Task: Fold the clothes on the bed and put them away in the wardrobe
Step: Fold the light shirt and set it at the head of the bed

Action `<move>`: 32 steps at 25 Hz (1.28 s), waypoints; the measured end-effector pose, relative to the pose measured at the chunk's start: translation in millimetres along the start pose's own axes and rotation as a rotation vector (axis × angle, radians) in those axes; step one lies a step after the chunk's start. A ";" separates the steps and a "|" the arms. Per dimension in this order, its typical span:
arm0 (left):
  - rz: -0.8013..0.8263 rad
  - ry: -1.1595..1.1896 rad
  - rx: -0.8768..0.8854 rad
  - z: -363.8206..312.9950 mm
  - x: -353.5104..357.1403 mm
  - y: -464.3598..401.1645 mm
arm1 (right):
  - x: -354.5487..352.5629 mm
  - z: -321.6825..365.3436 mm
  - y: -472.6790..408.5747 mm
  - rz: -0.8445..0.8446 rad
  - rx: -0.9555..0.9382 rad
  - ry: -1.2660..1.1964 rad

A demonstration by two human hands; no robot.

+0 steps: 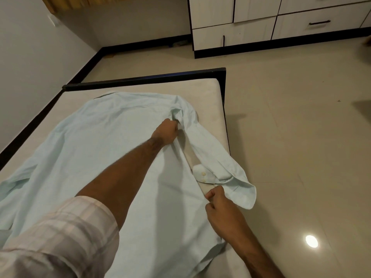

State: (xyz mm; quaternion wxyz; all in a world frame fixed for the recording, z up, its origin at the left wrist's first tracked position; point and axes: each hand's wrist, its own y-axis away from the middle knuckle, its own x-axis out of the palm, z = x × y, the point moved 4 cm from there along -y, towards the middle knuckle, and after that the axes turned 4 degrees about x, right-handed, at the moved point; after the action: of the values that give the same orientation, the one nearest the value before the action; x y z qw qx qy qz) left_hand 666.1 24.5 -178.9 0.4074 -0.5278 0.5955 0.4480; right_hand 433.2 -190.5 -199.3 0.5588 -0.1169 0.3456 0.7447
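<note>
2 hands (165,131) (219,205) each grip the pale blue shirt (96,149) spread on the bed (210,101); no readable label.

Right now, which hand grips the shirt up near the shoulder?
The left hand, reaching far across the pale blue shirt, grips bunched cloth where the sleeve joins. The right hand pinches the shirt's edge close to the body.

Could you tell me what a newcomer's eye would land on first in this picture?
A pale blue shirt lies spread across the bed. The left hand grips it near the shoulder; the right hand pinches its side edge beside the sleeve cuff.
</note>
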 end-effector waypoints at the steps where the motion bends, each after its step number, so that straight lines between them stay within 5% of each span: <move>1: -0.004 -0.025 -0.002 3.0 -0.8 0.1 | 0.7 4.5 2.3 -0.042 -0.029 0.046; 11: 0.003 -0.131 -0.008 48.2 -47.6 39.7 | -1.0 58.2 37.8 0.070 -0.249 0.007; 18: -0.009 0.082 -0.045 137.2 -84.1 96.8 | 67.5 124.5 73.9 0.261 -0.370 0.461; 23: 0.123 0.028 -0.011 189.1 -36.1 132.0 | 134.4 117.2 81.9 0.422 -0.275 0.688; 29: -0.019 0.062 -0.012 206.2 -13.3 133.5 | 163.6 98.0 77.2 0.540 -0.250 0.658; 32: -0.071 0.199 -0.067 206.2 -18.9 145.6 | 158.9 94.4 80.1 0.680 -0.223 0.433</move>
State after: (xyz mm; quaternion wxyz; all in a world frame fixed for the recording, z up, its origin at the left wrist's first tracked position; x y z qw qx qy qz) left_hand 526.1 234.2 -200.7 0.3439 -0.6038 0.5987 0.3984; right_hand 324.8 -21.1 -188.3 0.1796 -0.2097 0.3914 0.8779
